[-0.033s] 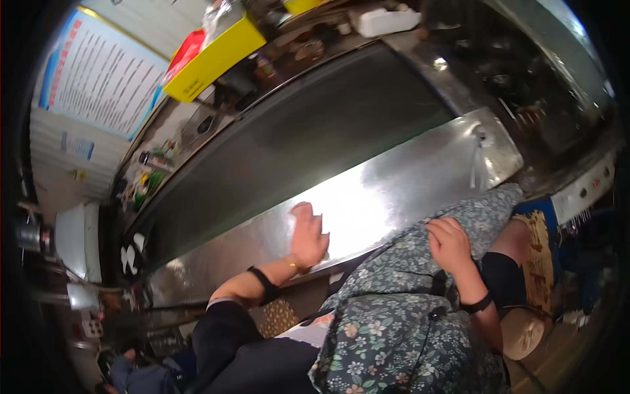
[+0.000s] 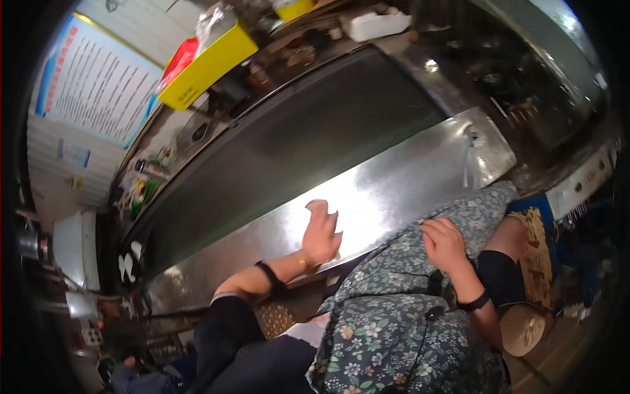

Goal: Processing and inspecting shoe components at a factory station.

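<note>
Here, two bare hands in view. Left hand [image 2: 321, 233] laid flat, fingers spread wide, palm down on the polished steel ledge [image 2: 407, 177] fronting one long dark griddle plate [image 2: 289, 144]; nothing gripped. One black band [image 2: 270, 279] around that wrist. Right hand [image 2: 445, 244] at about three o'clock from the left, well apart from it, fingers curled narrow and pinching the edge of a floral apron [image 2: 387, 328], off the steel. One black wristband [image 2: 474, 303] there too.

Up at eleven o'clock of the picture, one yellow box [image 2: 207, 65] with a red packet [image 2: 180, 56] just beside it and a clear crinkled bag on top. At twelve to one o'clock, one white tray [image 2: 377, 25] behind the griddle. At nine to ten o'clock, one large printed poster [image 2: 95, 82] with a blue border on the wall. Below it, near nine o'clock, a cluster of small bottles [image 2: 147, 180], count unclear. At four o'clock, one round wooden stool top [image 2: 522, 328] under the right forearm, with a woven cushion [image 2: 535, 256] just above it. At three o'clock, a white control panel [image 2: 584, 180] with small red knobs, too small to count.
</note>
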